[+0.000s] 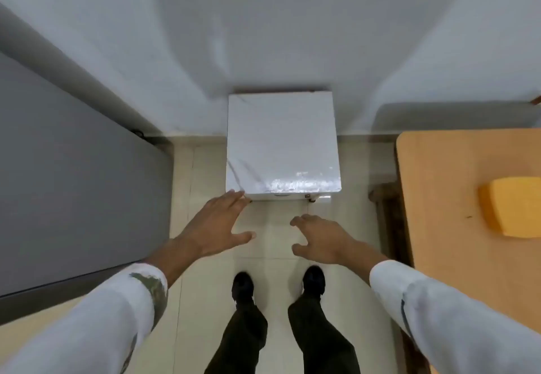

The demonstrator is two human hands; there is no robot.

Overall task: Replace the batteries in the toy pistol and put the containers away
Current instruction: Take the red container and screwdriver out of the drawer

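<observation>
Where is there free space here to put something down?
The white cabinet top against the wall is bare all over. The wooden table has bare room left of the yellow object. The grey surface on the left is bare too. Tightest is the tiled floor between them, where the left hand and right hand hover empty.

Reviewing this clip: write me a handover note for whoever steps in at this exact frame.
Left hand: open, fingertips at the front left corner of the white cabinet; contact unclear.
Right hand: open, empty, in the air before the cabinet's front.
No toy pistol, batteries or containers in view. A yellow object lies on the wooden table at right.
Done: cannot tell. Left: probably find the things, perhaps in the cabinet.
</observation>
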